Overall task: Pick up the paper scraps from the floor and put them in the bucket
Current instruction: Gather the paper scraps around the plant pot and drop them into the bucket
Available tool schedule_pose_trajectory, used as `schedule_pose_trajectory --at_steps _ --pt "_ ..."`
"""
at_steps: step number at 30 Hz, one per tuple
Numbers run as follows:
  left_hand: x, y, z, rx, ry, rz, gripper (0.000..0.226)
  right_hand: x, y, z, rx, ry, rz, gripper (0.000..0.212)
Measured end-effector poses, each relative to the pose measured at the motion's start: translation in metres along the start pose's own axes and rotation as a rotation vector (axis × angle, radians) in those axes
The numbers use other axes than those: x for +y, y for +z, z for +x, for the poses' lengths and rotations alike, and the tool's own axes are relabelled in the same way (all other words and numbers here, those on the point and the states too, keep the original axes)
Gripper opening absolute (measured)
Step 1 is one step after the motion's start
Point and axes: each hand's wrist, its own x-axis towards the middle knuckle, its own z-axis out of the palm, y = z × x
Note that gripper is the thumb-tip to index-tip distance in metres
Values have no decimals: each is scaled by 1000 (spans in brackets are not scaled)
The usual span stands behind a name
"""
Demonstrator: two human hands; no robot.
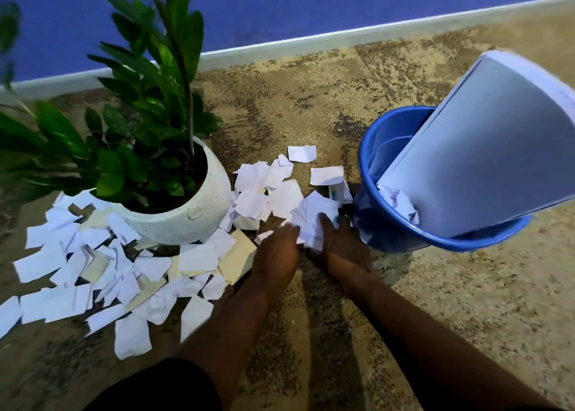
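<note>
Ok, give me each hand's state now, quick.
Left hand: against the bunch of paper scraps, blurred; grip cannot be told.
Right hand: open, spread fingers pressing the same bunch.

The light is dim, cool and indoor, with a blue cast. The torn white paper scraps (199, 256) are the brightest areas and show no glare. Soft dark shadows run along the speckled beige carpet floor (466, 286) beneath the 2 bare forearms (224, 326), toward the camera. The glossy green plant leaves (9, 31) at upper left are smeared by blur. Wide-angle distortion tilts and bows the white skirting board (311, 38). Detail is soft overall.
</note>
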Motion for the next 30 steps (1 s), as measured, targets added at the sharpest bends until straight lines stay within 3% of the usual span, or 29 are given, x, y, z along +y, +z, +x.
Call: schedule_pose_trajectory --at_steps 2,5,11,16,20,24,27,30 --pt "1 4 -5 9 -35 -49 43 -1 1 1 2 -27 -72 69" --pt "0 7 -10 13 0 -8 47 2 0 -2 143 -99 -100 42" --pt "1 -1 -5 56 -7 -59 45 5 1 -4 204 -114 -175 35" --pt "0 -6 -8 36 13 -148 39 7 2 -8 248 -100 17 18" --pt "3 -10 -15 135 48 -146 33 7 3 -9 321 -81 95 30" --pt "10 -10 -10 239 -8 -138 27 1 0 -2 227 -52 165 60" --pt "15 -9 4 219 -106 -198 28 0 3 2 111 -73 53 83" --pt "15 -6 14 148 -160 -138 32 -2 0 7 79 -93 17 80"
